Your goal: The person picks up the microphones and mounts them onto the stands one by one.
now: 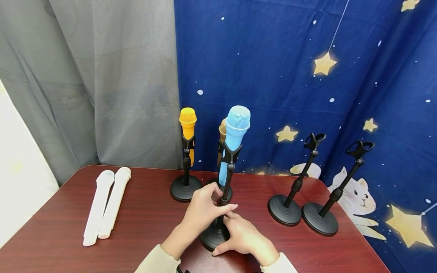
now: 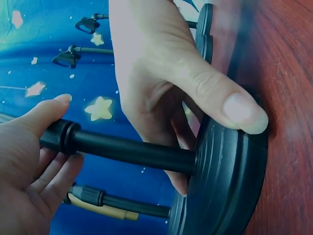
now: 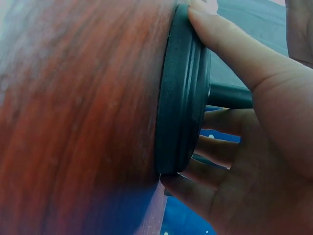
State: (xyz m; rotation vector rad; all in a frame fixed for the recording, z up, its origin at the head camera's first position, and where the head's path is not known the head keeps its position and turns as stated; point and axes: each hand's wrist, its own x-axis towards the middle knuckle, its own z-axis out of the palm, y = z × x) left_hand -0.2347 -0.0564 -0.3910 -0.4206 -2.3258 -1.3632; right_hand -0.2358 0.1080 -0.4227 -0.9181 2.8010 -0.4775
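A light blue microphone (image 1: 238,123) sits in the clip of a black desk microphone stand (image 1: 229,178), its head up and tilted slightly right. My left hand (image 1: 204,204) holds the stand's pole at the collar (image 2: 61,137), thumb on one side and fingers on the other. Lower down, my right hand (image 1: 243,234) grips the round base (image 3: 178,107), its thumb at the near edge and its fingers spread around the side. The base rests on the table. Partly hidden behind this stand is a gold microphone (image 1: 222,129) on another stand.
A yellow microphone (image 1: 188,116) stands in its own stand at the back. Two white microphones (image 1: 98,206) lie side by side on the left of the dark red table (image 1: 146,223). Two stands with bare clips (image 1: 285,210) are at the right. Curtains (image 1: 273,57) hang behind.
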